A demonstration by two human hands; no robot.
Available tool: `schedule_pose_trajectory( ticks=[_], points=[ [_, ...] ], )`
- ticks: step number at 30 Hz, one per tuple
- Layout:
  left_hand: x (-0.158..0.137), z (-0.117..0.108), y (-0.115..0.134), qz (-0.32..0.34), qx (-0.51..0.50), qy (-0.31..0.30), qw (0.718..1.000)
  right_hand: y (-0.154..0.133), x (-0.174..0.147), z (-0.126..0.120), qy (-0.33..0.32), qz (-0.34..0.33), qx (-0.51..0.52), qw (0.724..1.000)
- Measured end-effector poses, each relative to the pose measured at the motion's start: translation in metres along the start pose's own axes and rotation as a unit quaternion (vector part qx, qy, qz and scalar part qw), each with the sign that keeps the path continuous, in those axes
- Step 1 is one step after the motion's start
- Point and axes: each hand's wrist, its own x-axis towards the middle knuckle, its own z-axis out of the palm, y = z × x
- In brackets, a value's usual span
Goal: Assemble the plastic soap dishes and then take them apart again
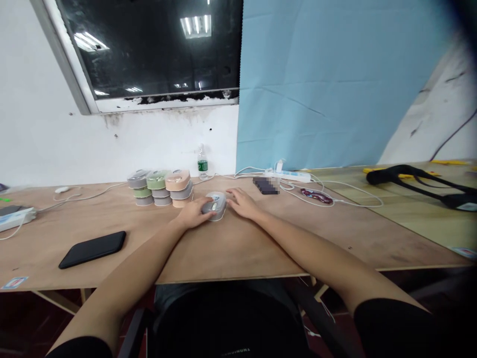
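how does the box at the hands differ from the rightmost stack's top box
The near box is grey; the stacked box is peach. The near box sits on the table, the stacked box on other boxes. The left hand touches the near box; no hand touches the stacked box. Both have rounded corners.

A small grey container (pixel 219 207) with rounded corners lies flat on the worktop (pixel 208 253), its lid on top and looking closed. A pale line edges its side, and the top carries a small blue mark near the far end and a light, oval detail closer in. The left hand (pixel 194 213) covers part of its left side; the right hand (pixel 242 203) is just beside its right edge.
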Motion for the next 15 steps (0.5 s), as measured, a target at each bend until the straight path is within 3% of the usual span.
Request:
schedule_pose_trajectory(
  ticks=[3, 6, 11, 15],
  points=[
    [0.000, 0.003, -0.006, -0.022, 0.018, -0.005, 1.000, -0.002, 0.000, 0.008, -0.063, -0.041, -0.002, 0.997],
    [0.001, 0.005, -0.009, -0.056, 0.053, -0.001, 0.997, -0.005, -0.001, 0.015, -0.131, -0.036, -0.003, 0.991],
    [0.002, 0.006, -0.011, -0.124, 0.107, 0.012, 0.986, 0.002, -0.002, 0.013, -0.126, -0.047, -0.006, 0.991],
    [0.002, 0.007, -0.012, -0.171, 0.136, 0.011, 0.976, 0.010, -0.004, 0.010, -0.142, -0.018, -0.005, 0.990]
  ],
)
